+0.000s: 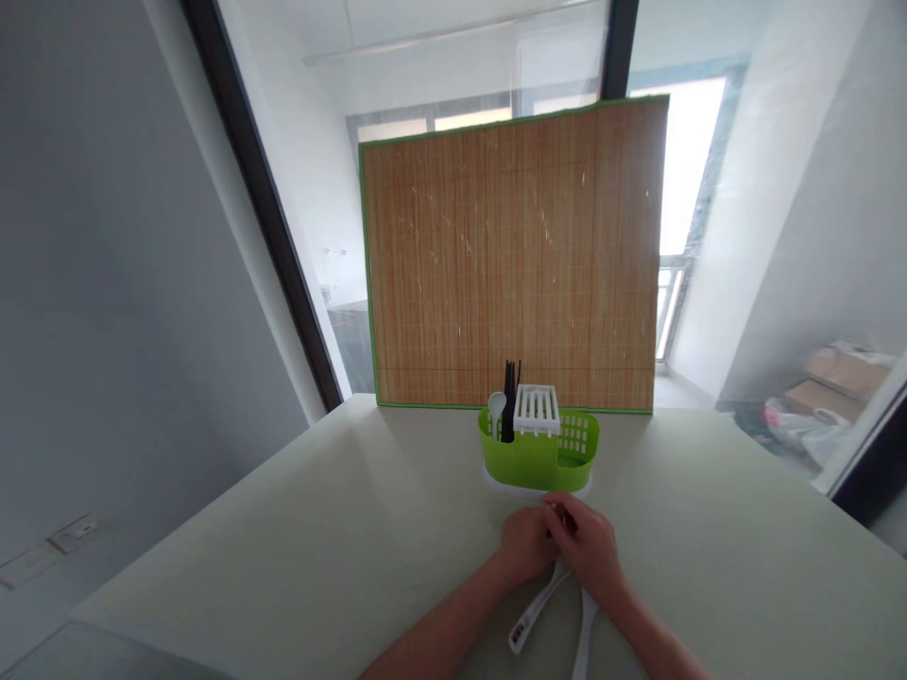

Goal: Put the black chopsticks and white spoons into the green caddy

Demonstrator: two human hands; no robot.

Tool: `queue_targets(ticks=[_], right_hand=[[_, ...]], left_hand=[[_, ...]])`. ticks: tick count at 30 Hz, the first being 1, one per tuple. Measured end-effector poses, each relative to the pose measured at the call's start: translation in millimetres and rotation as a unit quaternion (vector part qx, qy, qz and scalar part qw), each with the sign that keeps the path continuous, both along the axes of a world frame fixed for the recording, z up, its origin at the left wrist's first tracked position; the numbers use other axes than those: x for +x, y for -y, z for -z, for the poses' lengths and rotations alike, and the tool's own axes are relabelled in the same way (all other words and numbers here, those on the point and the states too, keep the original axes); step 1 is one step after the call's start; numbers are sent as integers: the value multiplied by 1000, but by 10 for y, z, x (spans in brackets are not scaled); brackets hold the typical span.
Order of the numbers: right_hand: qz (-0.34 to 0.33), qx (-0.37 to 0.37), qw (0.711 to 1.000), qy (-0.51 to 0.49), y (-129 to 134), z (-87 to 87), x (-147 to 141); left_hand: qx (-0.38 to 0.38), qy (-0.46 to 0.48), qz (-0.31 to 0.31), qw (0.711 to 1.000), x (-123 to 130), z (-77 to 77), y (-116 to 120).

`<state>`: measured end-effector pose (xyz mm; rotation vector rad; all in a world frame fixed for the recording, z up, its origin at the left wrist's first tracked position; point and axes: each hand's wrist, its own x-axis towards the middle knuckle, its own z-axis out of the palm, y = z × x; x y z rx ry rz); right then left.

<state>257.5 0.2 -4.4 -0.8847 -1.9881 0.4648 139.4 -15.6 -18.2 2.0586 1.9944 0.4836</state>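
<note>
My left hand (525,548) and my right hand (587,546) rest together low in the head view, just in front of a green utensil caddy. Both have curled fingers, and the right hand's fingertips lap over the left. Whatever is between them, if anything, is hidden. Two white handles stick out below: one utensil handle (537,609) slants down to the left with a dark mark near its end, and a second handle (585,633) runs beneath my right wrist. Their heads are covered by my hands. I cannot tell whether either is gripped.
The green caddy (524,465) stands on a white base. It holds black chopsticks (508,401), a white spoon (496,404) and a white slotted rack (537,408). Behind it, a bamboo mat (510,264) stands upright at the back of the pale table (318,548).
</note>
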Motion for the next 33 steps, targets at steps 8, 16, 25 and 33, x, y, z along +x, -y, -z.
queue_targets(ticks=[8, 16, 25, 33], right_hand=[[-14, 3, 1000, -16, 17, -23, 4], [-79, 9, 997, 5, 143, 6, -70], [-152, 12, 983, 103, 191, 42, -131], [-155, -23, 983, 97, 183, -15, -94]], left_hand=[[184, 218, -74, 956, -278, -304, 166], [376, 219, -90, 896, -397, -450, 473], [507, 38, 68, 858, -486, -563, 656], [597, 21, -141, 789, -988, -1502, 73]])
